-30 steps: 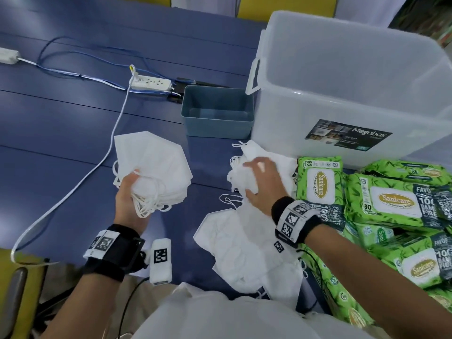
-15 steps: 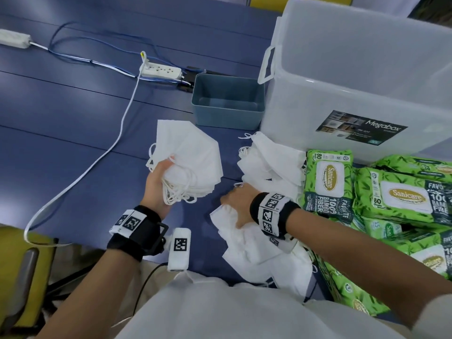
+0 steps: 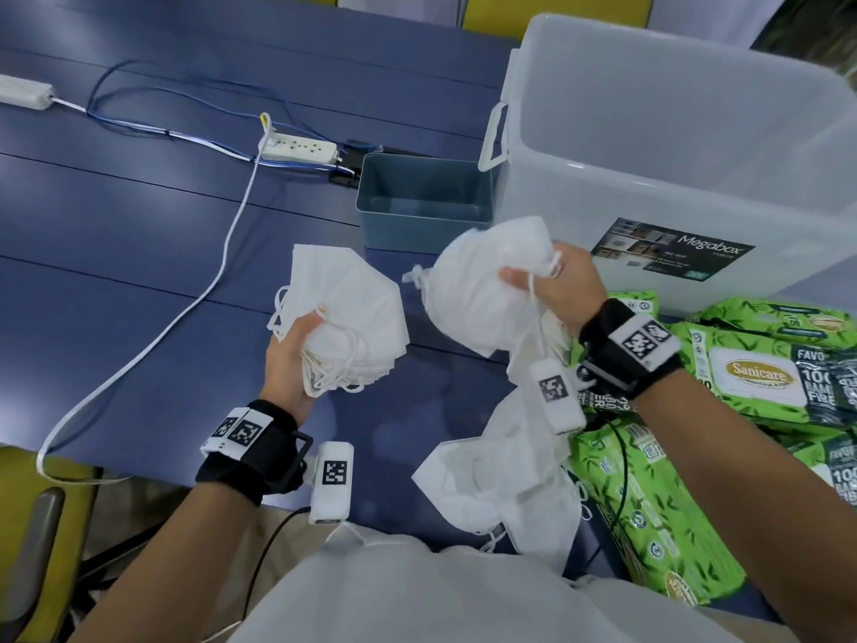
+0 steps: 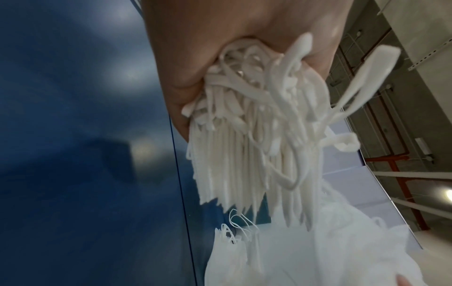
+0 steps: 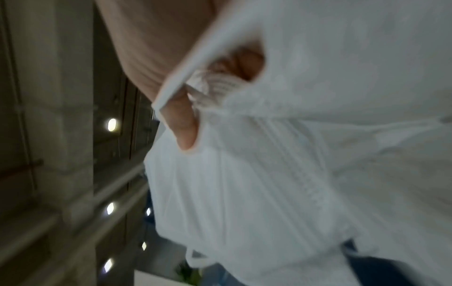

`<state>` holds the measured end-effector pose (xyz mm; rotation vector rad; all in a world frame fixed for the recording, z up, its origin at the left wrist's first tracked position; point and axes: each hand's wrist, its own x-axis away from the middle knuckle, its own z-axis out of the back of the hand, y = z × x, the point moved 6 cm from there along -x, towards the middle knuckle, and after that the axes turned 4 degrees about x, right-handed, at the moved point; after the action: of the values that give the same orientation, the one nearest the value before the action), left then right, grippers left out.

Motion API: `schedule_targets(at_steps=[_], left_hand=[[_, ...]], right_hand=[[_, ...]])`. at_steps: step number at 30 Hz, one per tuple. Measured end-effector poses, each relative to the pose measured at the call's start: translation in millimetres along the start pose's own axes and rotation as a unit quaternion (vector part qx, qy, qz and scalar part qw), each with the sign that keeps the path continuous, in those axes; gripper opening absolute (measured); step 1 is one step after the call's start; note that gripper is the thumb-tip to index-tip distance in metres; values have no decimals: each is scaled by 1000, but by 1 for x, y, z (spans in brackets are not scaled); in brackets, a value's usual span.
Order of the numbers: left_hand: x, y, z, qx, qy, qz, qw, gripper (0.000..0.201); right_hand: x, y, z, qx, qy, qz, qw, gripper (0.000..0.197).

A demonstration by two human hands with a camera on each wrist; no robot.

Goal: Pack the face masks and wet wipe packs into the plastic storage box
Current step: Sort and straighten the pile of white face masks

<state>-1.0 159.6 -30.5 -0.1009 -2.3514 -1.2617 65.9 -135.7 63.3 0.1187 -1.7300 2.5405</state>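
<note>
My left hand [image 3: 297, 350] grips a stack of white face masks [image 3: 352, 313] above the blue table; their ear loops [image 4: 257, 100] bunch against my palm. My right hand [image 3: 552, 285] holds a second bundle of white masks [image 3: 487, 285] raised in front of the clear plastic storage box [image 3: 672, 146], which stands open at the back right. More loose masks [image 3: 505, 475] lie on the table below my right wrist. Green wet wipe packs [image 3: 760, 378] are piled at the right. In the right wrist view the masks [image 5: 305, 154] fill most of the picture.
A small grey-blue bin [image 3: 424, 201] sits left of the storage box. A white power strip [image 3: 301, 150] with blue and white cables [image 3: 218, 271] runs across the blue table [image 3: 116, 271]. A yellow chair [image 3: 28, 526] shows at the lower left.
My right hand has lifted a bundle of masks off the table pile up toward the storage box. The left hand still holds its stack and has shifted little.
</note>
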Motion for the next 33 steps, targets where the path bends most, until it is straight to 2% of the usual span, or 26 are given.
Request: schedule_targets(at_steps=[2, 7, 10, 12, 14, 16, 18, 20, 23, 27, 30, 33], left_hand=[[-3, 0, 1, 1, 9, -4, 1000, 83], [-8, -4, -14, -22, -11, -3, 1000, 80], [-11, -6, -34, -50, -42, -22, 998, 78], [-14, -8, -47, -91, -64, -28, 993, 79], [-14, -14, -62, -135, -98, -6, 986, 82], [-10, -22, -77, -164, -138, 25, 976, 83], [-3, -29, -87, -180, -179, 57, 966, 84], [5, -34, -96, -185, -216, 79, 955, 81], [10, -40, -103, -182, -237, 104, 949, 73], [17, -46, -113, -208, -274, 126, 930, 93], [11, -50, -110, -226, -252, 122, 933, 82], [6, -54, -106, -234, -224, 102, 940, 80]], right_hand=[[3, 0, 17, -86, 39, -13, 995, 32], [6, 5, 37, -268, 127, 18, 955, 49], [14, 4, 36, -314, 113, 23, 942, 65], [21, 8, 31, -342, 97, -2, 935, 65], [28, 14, 26, -302, 80, -32, 950, 61], [33, 15, 25, -131, 70, -33, 988, 43], [36, 16, 25, 6, 71, -18, 997, 19], [39, 15, 25, 26, 72, -8, 997, 12], [40, 15, 23, 37, 70, -1, 997, 15], [42, 16, 13, 95, 65, 14, 993, 15], [43, 18, 7, 97, 59, 17, 993, 18], [44, 17, 1, 72, 54, 11, 996, 25]])
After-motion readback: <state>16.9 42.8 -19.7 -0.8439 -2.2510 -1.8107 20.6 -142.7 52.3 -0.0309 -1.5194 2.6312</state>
